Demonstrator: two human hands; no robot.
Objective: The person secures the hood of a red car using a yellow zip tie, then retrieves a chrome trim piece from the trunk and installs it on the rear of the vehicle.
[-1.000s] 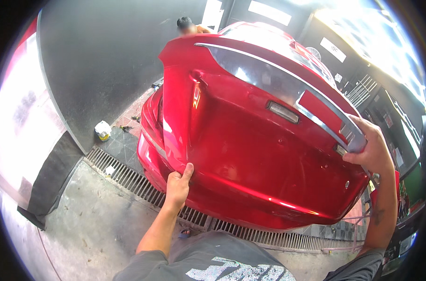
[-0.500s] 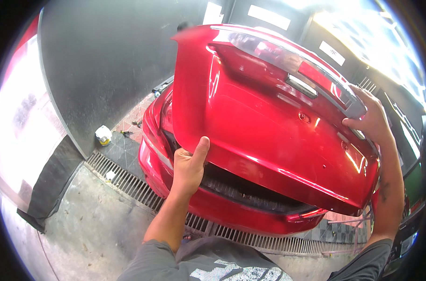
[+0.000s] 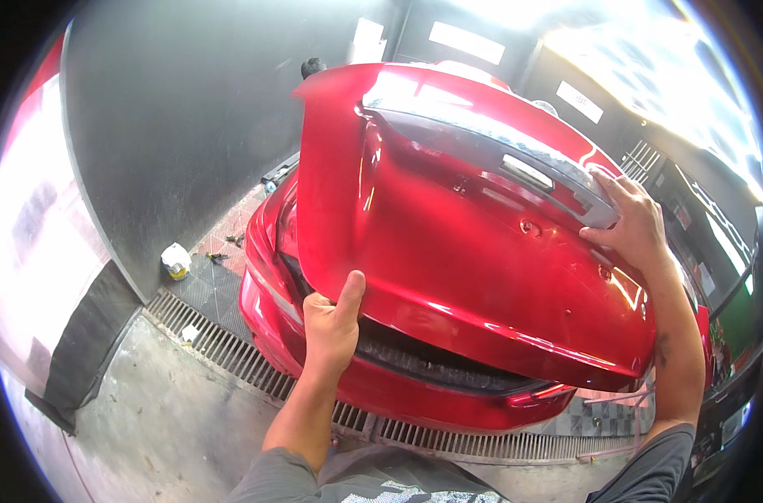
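A glossy red car trunk lid [image 3: 457,243] stands tilted over the trunk opening at the rear of a red car [image 3: 432,402]. A chrome trim strip [image 3: 474,130] runs across its upper part. My left hand [image 3: 331,327] grips the lid's lower left edge, thumb up along the red face and fingers hidden beneath. At the upper right, my right hand [image 3: 629,218] clasps the end of the trim, its thumb on the lid's face and its fingers over the strip's top. Below the lid's raised edge shows the dark trunk opening [image 3: 436,356].
A white and yellow container [image 3: 176,261] sits on the floor tiles at left, near small dark tools [image 3: 218,256]. A metal drain grate [image 3: 222,345] crosses the floor in front of the car. Dark grey walls [image 3: 189,126] stand behind; a dark-haired head [image 3: 313,67] shows past the lid.
The lid's upper part has tipped, and more red shows above the chrome strip. My right hand has moved left and slightly down with it. The view has shifted slightly; my left hand keeps its grip.
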